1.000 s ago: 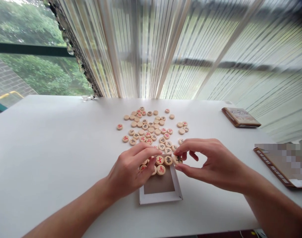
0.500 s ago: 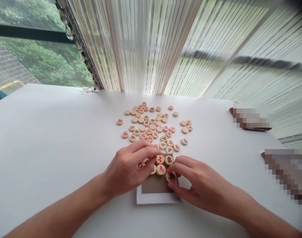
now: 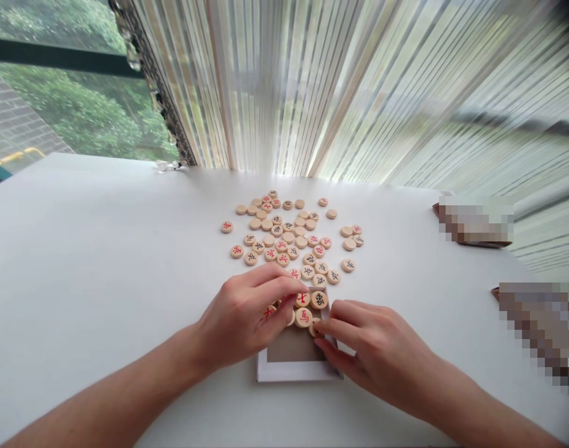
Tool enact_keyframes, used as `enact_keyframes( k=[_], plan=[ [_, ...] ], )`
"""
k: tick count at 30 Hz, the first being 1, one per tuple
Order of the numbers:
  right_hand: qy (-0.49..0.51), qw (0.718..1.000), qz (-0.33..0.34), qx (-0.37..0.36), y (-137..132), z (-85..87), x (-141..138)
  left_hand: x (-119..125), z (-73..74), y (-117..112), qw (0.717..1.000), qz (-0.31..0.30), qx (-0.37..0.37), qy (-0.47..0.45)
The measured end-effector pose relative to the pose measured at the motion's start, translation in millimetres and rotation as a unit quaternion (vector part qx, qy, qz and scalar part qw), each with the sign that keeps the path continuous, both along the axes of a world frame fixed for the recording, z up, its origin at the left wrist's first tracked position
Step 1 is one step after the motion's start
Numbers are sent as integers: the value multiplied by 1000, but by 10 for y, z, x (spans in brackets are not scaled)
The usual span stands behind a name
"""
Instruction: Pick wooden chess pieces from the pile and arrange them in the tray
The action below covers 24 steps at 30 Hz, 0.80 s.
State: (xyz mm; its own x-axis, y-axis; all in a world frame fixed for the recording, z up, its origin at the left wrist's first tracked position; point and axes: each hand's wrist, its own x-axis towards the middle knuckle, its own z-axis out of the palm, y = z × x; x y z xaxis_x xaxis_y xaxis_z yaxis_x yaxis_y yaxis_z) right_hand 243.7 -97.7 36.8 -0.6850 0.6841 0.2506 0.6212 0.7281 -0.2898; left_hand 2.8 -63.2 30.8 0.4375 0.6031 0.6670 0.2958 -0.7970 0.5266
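Observation:
A shallow white cardboard box with a brown-grey bottom lies near the table's front. Inside it, large round xiangqi pieces stand in rows at the far end, among them a red-marked piece and a black-marked piece. My right hand pinches another xiangqi piece between thumb and fingers at the box's right side, just nearer than those rows. My left hand is curled over the box's far left, thumb and fingers close together by the pieces; what they grip is hidden.
Many smaller xiangqi pieces, some face up like the red-marked one, others blank side up, are scattered on the white table beyond the box. Two blurred-out brown objects lie on the right. A string curtain hangs behind.
My right hand has moved its piece slightly left and away from me, closer to the rows, and its fingers now cover more of it. My left hand stays nearly in place.

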Motion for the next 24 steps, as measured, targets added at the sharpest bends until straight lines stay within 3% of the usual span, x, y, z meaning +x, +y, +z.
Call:
enact_keyframes(
  k=[17, 24],
  plan=[
    [-37, 987, -7, 157, -63, -73, -100, 7, -12, -3, 1000, 2, 2, 6],
    [-28, 992, -19, 120, -70, 7, -83, 5, -11, -7, 1000, 0, 0, 5]
  ],
)
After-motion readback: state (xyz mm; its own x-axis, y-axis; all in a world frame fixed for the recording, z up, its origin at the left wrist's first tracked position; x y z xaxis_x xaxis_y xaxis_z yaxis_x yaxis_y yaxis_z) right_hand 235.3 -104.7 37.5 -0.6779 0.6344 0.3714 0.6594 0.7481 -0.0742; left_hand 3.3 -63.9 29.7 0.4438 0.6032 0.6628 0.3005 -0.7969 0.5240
